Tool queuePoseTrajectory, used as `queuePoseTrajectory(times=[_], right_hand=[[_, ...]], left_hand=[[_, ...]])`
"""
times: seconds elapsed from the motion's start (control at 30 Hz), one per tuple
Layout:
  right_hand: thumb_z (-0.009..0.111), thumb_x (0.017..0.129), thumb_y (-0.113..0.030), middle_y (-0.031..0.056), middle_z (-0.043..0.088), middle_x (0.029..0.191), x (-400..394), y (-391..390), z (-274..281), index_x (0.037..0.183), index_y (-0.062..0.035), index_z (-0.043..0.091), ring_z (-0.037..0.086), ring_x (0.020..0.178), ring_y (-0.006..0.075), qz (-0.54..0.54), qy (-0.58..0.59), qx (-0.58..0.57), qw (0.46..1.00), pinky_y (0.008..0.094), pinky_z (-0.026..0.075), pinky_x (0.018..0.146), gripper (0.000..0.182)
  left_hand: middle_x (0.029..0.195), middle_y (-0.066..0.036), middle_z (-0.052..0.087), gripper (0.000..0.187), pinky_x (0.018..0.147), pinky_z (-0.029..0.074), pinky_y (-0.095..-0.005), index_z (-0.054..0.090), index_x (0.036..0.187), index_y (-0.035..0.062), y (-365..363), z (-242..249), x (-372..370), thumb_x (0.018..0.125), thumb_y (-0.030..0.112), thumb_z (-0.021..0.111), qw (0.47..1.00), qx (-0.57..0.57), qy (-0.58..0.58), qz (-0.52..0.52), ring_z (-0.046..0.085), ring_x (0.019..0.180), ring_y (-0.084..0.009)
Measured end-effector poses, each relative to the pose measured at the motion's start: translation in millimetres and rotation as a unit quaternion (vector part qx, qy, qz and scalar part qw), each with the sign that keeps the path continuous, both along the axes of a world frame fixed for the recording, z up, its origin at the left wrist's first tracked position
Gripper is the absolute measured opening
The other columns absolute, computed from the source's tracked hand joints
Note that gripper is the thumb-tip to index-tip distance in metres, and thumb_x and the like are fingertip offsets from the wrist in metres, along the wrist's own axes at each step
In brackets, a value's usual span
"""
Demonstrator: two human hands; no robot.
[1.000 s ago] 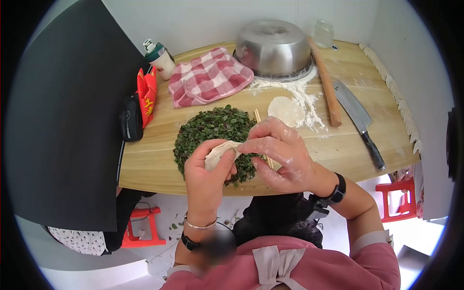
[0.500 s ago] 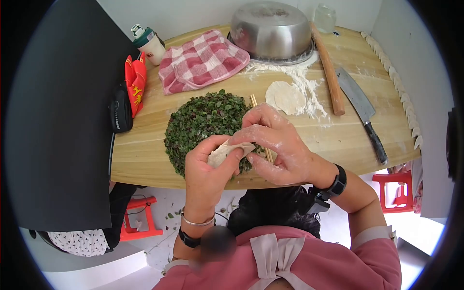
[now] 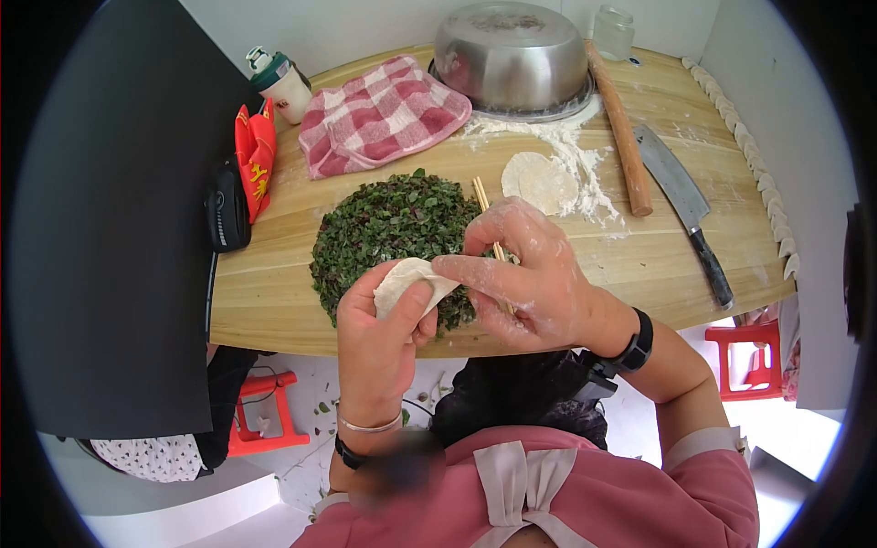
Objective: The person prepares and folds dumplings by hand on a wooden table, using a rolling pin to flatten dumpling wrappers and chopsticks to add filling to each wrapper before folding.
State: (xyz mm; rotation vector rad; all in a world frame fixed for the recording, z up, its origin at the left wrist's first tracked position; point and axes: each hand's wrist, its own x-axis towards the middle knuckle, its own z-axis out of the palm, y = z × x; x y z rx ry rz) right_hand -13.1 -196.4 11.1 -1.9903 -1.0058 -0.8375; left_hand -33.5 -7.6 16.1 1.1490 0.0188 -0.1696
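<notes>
A folded piece of dough (image 3: 408,281) is held in my left hand (image 3: 379,329), its thumb pressed on the near side. The fingers of my right hand (image 3: 534,283) pinch the dough's right corner; flour coats them. Chopped green leaves (image 3: 388,215) lie in a heap just beyond both hands. Chopsticks (image 3: 480,194) rest beside the heap, partly hidden by my right hand. Thin dough rounds (image 3: 541,183) lie near the scattered flour (image 3: 585,169).
A metal bowl (image 3: 512,59) sits upside down at the back. Nearby are a checked cloth (image 3: 384,114), a bottle (image 3: 281,87), a glass jar (image 3: 613,35), a rolling pin (image 3: 621,132) and a cleaver (image 3: 674,178). Folded dumplings (image 3: 744,142) line the right edge.
My left hand has shifted slightly left with the dough, which now shows more of its pale surface. My right fingers have come closer together at its right corner.
</notes>
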Motion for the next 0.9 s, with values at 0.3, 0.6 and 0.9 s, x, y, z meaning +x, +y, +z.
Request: queuePoseTrajectory(times=[0.3,0.6,0.9], right_hand=[[0.061,0.057,-0.005,0.0122,0.053,0.091,-1,1,1,0.103,-0.0061,0.065,0.053,0.076,0.0301,0.014,-0.022,0.005,1.000,0.0395,0.044,0.065,0.046],[0.062,0.059,-0.003,0.0125,0.053,0.088,1,-2,-2,0.095,-0.0044,0.065,0.053,0.074,0.0290,0.029,-0.023,-0.003,0.999,0.0384,0.043,0.065,0.036],[0.067,0.077,-0.027,0.0100,0.047,0.068,2,-3,1,0.073,-0.0043,0.048,0.046,0.067,0.0310,0.149,0.155,0.055,0.975,0.0393,0.038,0.058,0.030]], left_hand=[[0.092,-0.008,0.063,0.026,0.050,0.041,-0.0204,0.054,0.111,-0.0032,2,-1,-3,0.087,0.002,0.062,1.000,0.003,0.002,-0.016,0.055,0.064,-0.0095],[0.095,-0.011,0.063,0.030,0.051,0.043,-0.0202,0.053,0.115,-0.0036,2,-2,-6,0.087,0.003,0.062,1.000,-0.007,-0.004,0.007,0.057,0.067,-0.0103],[0.088,-0.009,0.062,0.017,0.049,0.042,-0.0197,0.054,0.103,-0.0009,7,-1,-8,0.091,0.009,0.058,0.997,-0.004,-0.023,-0.076,0.057,0.067,-0.0095]])
